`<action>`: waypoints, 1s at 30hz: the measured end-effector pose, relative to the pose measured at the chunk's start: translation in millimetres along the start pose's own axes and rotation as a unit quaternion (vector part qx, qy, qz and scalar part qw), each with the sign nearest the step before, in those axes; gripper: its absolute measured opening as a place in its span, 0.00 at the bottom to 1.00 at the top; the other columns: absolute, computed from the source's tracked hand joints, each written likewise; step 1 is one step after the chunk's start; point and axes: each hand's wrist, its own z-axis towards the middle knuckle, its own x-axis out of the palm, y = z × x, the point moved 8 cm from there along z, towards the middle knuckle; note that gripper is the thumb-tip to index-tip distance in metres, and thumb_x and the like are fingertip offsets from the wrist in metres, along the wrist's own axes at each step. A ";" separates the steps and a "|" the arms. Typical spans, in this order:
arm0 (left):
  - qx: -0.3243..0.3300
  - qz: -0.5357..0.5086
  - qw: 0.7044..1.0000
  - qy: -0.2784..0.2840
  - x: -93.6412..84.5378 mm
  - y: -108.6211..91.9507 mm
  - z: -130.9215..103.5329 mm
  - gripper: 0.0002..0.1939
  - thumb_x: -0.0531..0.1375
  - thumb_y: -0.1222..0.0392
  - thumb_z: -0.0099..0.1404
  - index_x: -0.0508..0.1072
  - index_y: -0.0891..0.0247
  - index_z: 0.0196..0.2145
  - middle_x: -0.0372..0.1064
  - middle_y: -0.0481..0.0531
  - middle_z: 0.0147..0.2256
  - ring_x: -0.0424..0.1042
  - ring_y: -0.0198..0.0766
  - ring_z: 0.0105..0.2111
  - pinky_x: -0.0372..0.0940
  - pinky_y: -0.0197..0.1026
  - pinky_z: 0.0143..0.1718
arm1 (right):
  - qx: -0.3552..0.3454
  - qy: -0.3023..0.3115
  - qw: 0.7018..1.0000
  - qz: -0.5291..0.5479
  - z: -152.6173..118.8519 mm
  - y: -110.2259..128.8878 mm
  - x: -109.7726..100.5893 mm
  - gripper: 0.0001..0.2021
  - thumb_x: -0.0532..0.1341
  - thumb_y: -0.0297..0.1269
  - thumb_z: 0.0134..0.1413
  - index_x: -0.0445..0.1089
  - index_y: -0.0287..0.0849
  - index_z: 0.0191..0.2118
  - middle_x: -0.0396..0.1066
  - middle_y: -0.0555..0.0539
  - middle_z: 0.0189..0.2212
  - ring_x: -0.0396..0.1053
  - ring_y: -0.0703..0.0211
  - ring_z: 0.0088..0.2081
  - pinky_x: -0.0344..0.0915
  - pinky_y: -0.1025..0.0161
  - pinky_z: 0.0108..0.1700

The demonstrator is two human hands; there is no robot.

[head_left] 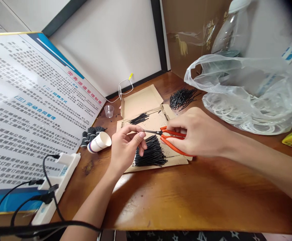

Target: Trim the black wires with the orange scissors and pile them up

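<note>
My right hand (pixel 189 134) is closed round the red handles of a pair of scissors (pixel 172 137), whose narrow blades point left. The blade tips meet the fingertips of my left hand (pixel 129 142), where thumb and forefinger are pinched together; what they hold is too small to make out. Below the scissors, a thick pile of short black strips (pixel 152 152) lies on flattened cardboard (pixel 142 100). A smaller black bunch (pixel 139 118) rests farther back on the cardboard. Behind its right edge is a loose black heap (pixel 182 99) on the wooden table (pixel 186 194).
On the left are a tipped paper cup (pixel 100 143), tied black bundles (pixel 89 134), a small clear cup (pixel 109 111) and a white power strip (pixel 60 187) with black cables. A plastic bag (pixel 251 100) with white coils stands right, before a clear bottle (pixel 232 30).
</note>
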 end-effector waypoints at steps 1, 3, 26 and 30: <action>-0.002 -0.003 1.000 0.001 0.2 0.4 0.0 0.10 0.67 0.58 0.62 0.70 0.64 0.31 0.70 0.47 0.17 0.64 0.29 0.11 0.59 0.31 0.13 | 0.004 0.001 1.000 0.001 -0.3 -1.0 1.2 0.17 0.59 0.33 0.46 0.48 0.43 0.17 0.43 0.57 0.14 0.41 0.67 0.20 0.42 0.62 0.25; -0.005 -0.008 1.000 0.003 0.7 1.3 0.0 0.11 0.67 0.57 0.61 0.69 0.64 0.31 0.70 0.47 0.17 0.64 0.29 0.11 0.59 0.32 0.13 | 0.010 -0.002 1.000 0.003 -0.6 -2.2 2.4 0.17 0.59 0.34 0.46 0.48 0.44 0.17 0.42 0.57 0.14 0.41 0.66 0.20 0.41 0.62 0.25; 0.160 0.309 0.936 -0.059 -15.4 2.0 24.4 0.05 0.66 0.65 0.61 0.74 0.63 0.29 0.72 0.47 0.26 0.67 0.32 0.22 0.62 0.37 0.27 | 0.026 -0.095 0.995 -0.021 3.0 -6.8 -18.3 0.16 0.59 0.38 0.54 0.57 0.43 0.18 0.50 0.57 0.14 0.44 0.68 0.19 0.45 0.63 0.26; 0.138 0.466 0.874 0.003 -4.3 36.5 71.6 0.06 0.66 0.69 0.61 0.75 0.63 0.28 0.76 0.50 0.31 0.73 0.40 0.33 0.65 0.42 0.40 | 0.042 -0.134 0.990 -0.029 4.0 -18.6 -25.0 0.17 0.60 0.41 0.53 0.59 0.42 0.18 0.51 0.56 0.14 0.45 0.68 0.19 0.46 0.64 0.25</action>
